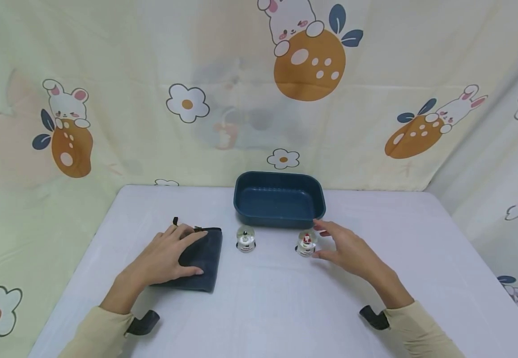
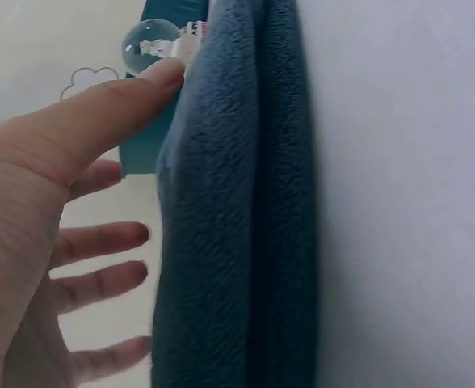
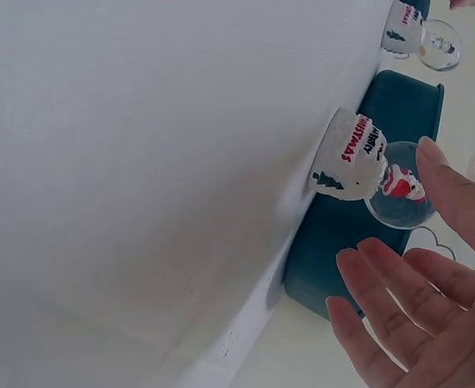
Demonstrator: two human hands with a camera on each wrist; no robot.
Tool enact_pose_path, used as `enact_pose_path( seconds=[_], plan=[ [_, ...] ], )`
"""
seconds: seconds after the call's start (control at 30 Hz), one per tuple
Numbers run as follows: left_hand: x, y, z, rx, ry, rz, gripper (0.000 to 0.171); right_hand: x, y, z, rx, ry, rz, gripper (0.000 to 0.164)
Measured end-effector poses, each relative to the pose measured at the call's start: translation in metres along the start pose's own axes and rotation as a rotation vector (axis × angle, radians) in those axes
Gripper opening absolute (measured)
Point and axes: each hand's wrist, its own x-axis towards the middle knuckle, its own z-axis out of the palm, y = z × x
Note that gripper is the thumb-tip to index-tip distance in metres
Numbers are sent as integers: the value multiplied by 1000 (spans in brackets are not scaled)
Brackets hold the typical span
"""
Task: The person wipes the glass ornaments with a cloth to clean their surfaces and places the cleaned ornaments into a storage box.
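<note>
My left hand (image 1: 167,256) is over a dark blue pouch (image 1: 201,258) with a zip along its far edge, fingers and thumb spread. In the left wrist view the pouch (image 2: 221,210) has a soft, textured surface and the thumb lies along its near side. A small snow globe (image 1: 305,243) with a red-and-white Santa figure stands beside my right hand (image 1: 353,251). The right thumb and fingers are parted around that globe, and in the right wrist view its white base (image 3: 346,158) bears Christmas lettering. A second snow globe (image 1: 245,239) stands between the hands.
Behind the globes, a dark teal rectangular tray (image 1: 279,219) sits at the far edge of the white table (image 1: 259,308). A cream curtain (image 1: 142,49) printed with rabbits and flowers hangs behind it. Black wrist mounts (image 1: 144,323) protrude by both sleeves.
</note>
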Motion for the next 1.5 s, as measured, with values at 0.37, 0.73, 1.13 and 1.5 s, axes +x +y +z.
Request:
enact_pose_path(
  seconds=[0.37, 0.73, 1.13, 1.5],
  plan=[
    [9, 4, 16, 13, -82, -80, 70, -1, -1, 3, 13, 30, -17, 66],
    [16, 4, 18, 10, -93, -90, 57, 7, 3, 12, 80, -13, -18, 61],
    [13, 3, 20, -50, -12, -40, 37, 16, -1, 15, 56, -13, -5, 57],
    [11, -1, 10, -67, 69, 46, 26, 17, 1, 16, 67, -11, -27, 53]
  ],
)
